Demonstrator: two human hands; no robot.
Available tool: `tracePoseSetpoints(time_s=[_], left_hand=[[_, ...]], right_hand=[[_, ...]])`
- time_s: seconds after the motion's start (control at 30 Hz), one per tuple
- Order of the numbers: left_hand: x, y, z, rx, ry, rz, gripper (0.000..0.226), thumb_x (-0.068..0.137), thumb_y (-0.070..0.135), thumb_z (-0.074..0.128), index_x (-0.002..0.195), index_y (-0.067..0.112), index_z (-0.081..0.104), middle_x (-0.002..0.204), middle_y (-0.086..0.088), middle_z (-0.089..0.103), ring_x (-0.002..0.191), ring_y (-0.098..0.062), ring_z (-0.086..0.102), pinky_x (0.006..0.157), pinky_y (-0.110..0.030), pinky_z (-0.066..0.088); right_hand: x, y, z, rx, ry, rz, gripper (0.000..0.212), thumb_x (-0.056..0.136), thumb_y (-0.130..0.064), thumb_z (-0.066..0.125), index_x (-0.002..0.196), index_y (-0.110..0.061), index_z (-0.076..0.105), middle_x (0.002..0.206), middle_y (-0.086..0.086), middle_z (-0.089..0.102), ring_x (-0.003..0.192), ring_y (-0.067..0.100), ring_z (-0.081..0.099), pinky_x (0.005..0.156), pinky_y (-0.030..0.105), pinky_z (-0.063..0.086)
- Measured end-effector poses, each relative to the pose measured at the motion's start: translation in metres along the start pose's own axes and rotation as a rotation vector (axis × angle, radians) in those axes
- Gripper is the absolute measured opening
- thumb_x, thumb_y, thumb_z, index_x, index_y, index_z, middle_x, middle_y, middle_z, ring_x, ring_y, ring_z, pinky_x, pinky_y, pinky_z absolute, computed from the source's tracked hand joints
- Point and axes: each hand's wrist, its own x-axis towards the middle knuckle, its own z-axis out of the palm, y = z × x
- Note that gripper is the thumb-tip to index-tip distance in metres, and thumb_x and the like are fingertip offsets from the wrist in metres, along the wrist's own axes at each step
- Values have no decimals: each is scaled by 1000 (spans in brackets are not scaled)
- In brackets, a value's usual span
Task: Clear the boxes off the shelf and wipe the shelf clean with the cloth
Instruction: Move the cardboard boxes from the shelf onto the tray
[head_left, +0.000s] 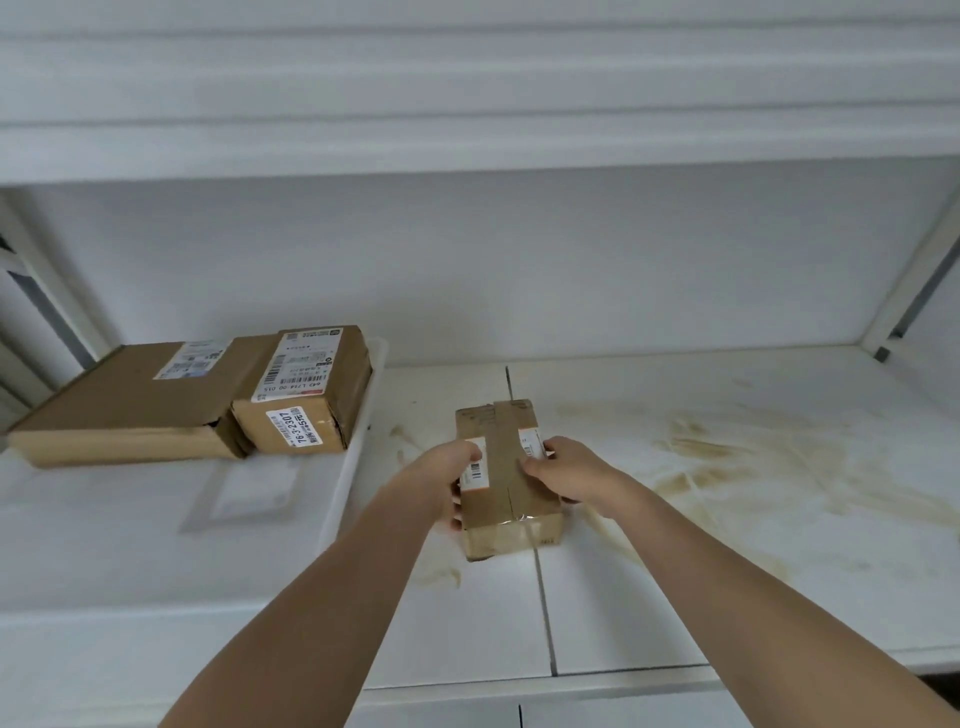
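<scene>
Head cam: white shelf (675, 597) runs full width, front edge low in frame, w/ a dark seam front to back through the middle. Right upright post (906, 291) stands at the far-right back corner; a slanted frame piece closes the left side. The board above (467, 140) hangs over the whole bay, so headroom is limited toward the back. Right half is bare of boxes but smeared w/ brown stains (769, 467); most open room is there and along the front edge.

Small taped box (511, 499) sits on the shelf right over the seam, near centre. Left hand (451, 475) grips its left side, fingers curled down that face, thumb on top at the label. Right hand (563, 473) grips the right side, thumb on top near the tape strip, fingers wrapped round the far edge. Both clamped on it; can't tell if it's lifted.

Left: translucent bin (358, 441) holds a flat box (135, 400) and a labelled box (304, 395), touching each other, well apart from the hands.
</scene>
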Motion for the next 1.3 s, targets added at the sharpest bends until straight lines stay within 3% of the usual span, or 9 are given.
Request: tracePoseSetpoints(time_s=[0.2, 0.33, 0.47, 0.57, 0.77, 0.9, 1.0, 1.13, 1.3], left_hand=[[-15, 4, 14, 22, 86, 6, 16, 88, 22, 55, 96, 8, 57, 111, -16, 63, 92, -31, 61, 87, -42, 50], [-22, 10, 14, -23, 117, 31, 23, 87, 20, 57, 104, 6, 55, 113, -17, 60, 89, -30, 60, 77, -41, 51], [-32, 30, 13, -90, 134, 146, 15, 87, 21, 59, 97, 11, 57, 104, -13, 60, 85, -28, 59, 77, -39, 53], [-46, 44, 12, -145, 95, 220, 7, 88, 20, 57, 92, 14, 57, 92, -10, 61, 79, -27, 59, 69, -38, 51], [-61, 53, 22, -109, 66, 300, 5, 91, 23, 57, 91, 19, 55, 83, -3, 58, 73, -19, 57, 64, -32, 50], [-68, 54, 16, -121, 41, 251, 13, 86, 24, 62, 92, 13, 57, 86, -10, 59, 76, -27, 59, 70, -37, 51], [-69, 55, 11, -97, 30, 238, 15, 86, 25, 60, 92, 11, 58, 82, -11, 59, 68, -27, 58, 62, -35, 48], [-74, 54, 0, -82, -43, 240, 18, 93, 23, 50, 81, 9, 55, 58, -11, 60, 64, -25, 49, 65, -38, 49], [-72, 61, -12, -57, -69, 224, 34, 94, 31, 53, 113, 3, 53, 96, -20, 59, 84, -38, 61, 65, -50, 52]], right_hand=[[2, 3, -12, -18, -71, -57, 24, 95, -36, 53, 97, -13, 60, 91, 2, 61, 77, 17, 58, 65, 27, 43], [0, -6, -22, -51, -62, -156, 33, 97, -32, 52, 109, -4, 62, 90, 2, 60, 74, 13, 55, 63, 25, 40], [-7, -26, -35, -104, 115, -325, 36, 94, -39, 51, 108, -8, 62, 100, 6, 66, 88, 21, 63, 75, 33, 49], [-8, -38, -45, -125, 285, -431, 46, 86, -53, 45, 108, -16, 60, 100, 3, 63, 93, 23, 62, 71, 30, 44], [-21, -57, -55, -166, 405, -519, 38, 95, -38, 50, 125, -15, 55, 114, 4, 60, 105, 24, 57, 80, 32, 44], [-26, -58, -58, -147, 306, -490, 34, 96, -40, 50, 113, -11, 59, 104, 4, 65, 96, 23, 61, 76, 33, 47], [-32, -59, -65, -65, 280, -448, 41, 99, -41, 45, 117, -7, 59, 112, 11, 65, 101, 26, 61, 88, 39, 48], [-39, -62, -72, -4, 182, -366, 52, 102, -44, 34, 125, -3, 56, 121, 6, 58, 109, 23, 55, 95, 34, 44], [-38, -58, -84, 27, 115, -269, 51, 101, -50, 28, 119, -11, 56, 117, 10, 61, 95, 21, 57, 85, 33, 47]])
